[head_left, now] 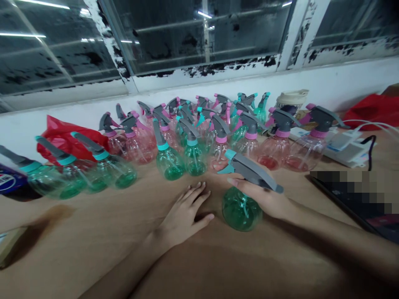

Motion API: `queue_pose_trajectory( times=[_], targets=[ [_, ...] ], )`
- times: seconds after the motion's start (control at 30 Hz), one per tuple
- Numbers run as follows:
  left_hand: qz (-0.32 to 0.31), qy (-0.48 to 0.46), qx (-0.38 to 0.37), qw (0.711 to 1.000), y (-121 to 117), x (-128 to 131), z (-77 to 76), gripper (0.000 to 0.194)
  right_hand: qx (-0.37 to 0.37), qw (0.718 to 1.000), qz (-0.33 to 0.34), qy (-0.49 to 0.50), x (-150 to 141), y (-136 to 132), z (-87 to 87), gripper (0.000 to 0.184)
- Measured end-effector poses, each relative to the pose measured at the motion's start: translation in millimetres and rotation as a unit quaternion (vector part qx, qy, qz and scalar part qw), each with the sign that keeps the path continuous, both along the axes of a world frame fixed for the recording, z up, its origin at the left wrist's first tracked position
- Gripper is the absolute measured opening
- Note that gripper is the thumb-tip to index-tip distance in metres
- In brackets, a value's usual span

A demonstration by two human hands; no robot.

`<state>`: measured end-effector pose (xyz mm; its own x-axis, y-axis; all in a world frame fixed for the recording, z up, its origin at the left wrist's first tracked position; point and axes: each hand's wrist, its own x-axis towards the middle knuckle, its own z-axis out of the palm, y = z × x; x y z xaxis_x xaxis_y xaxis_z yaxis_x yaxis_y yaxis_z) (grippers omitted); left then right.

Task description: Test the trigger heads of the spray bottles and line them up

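Observation:
My right hand [264,196] is wrapped round the neck of a green spray bottle [241,212] with a grey and teal trigger head. This bottle is close to the table top; whether it touches the wood I cannot tell. Flat on the table to its left lies my left hand [187,211], fingers stretched out and holding nothing. Just beyond that hand stand two green spray bottles, one of them a bottle with a teal collar [195,160]. Behind my right hand is a row of pink spray bottles, among them one with a pink collar [276,149].
More spray bottles crowd toward the wall, and several green bottles [120,170] stand at the left. Red plastic bags [70,139] lie on both sides. At the right are a power strip [350,153], a lidded cup [291,99] and a dark flat device [346,203]. A cola bottle [15,182] lies far left.

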<state>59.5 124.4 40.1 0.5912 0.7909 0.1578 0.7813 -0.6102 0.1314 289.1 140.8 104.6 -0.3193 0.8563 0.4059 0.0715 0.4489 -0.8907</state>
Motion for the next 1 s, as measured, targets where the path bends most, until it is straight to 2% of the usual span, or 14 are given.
queue_pose_trajectory(
  times=[0.33, 0.5, 0.67, 0.77, 1.0],
  targets=[
    [-0.002, 0.008, 0.0, 1.0, 0.9, 1.2, 1.9, 0.057, -0.001, 1.0, 0.007, -0.008, 0.5, 0.7, -0.3, 0.018],
    [-0.004, 0.009, 0.005, 1.0, 0.8, 2.0, 2.3, 0.058, -0.002, 1.0, 0.0, -0.02, 2.0, 1.4, -0.5, 0.01],
    [0.0, 0.005, 0.006, 1.0, 1.3, 1.9, 1.2, 0.057, 0.002, 1.0, 0.018, -0.002, -0.3, 0.8, 4.3, 0.02],
    [0.001, 0.001, 0.003, 1.0, 1.4, 1.9, 1.7, 0.056, -0.005, 0.999, 0.026, 0.018, -2.0, 0.9, 5.2, 0.02],
    [-0.002, 0.009, 0.014, 1.0, 0.9, 1.2, 1.3, 0.057, 0.018, 0.999, -0.03, -0.003, -1.1, 0.8, 2.7, 0.013]
  ],
)
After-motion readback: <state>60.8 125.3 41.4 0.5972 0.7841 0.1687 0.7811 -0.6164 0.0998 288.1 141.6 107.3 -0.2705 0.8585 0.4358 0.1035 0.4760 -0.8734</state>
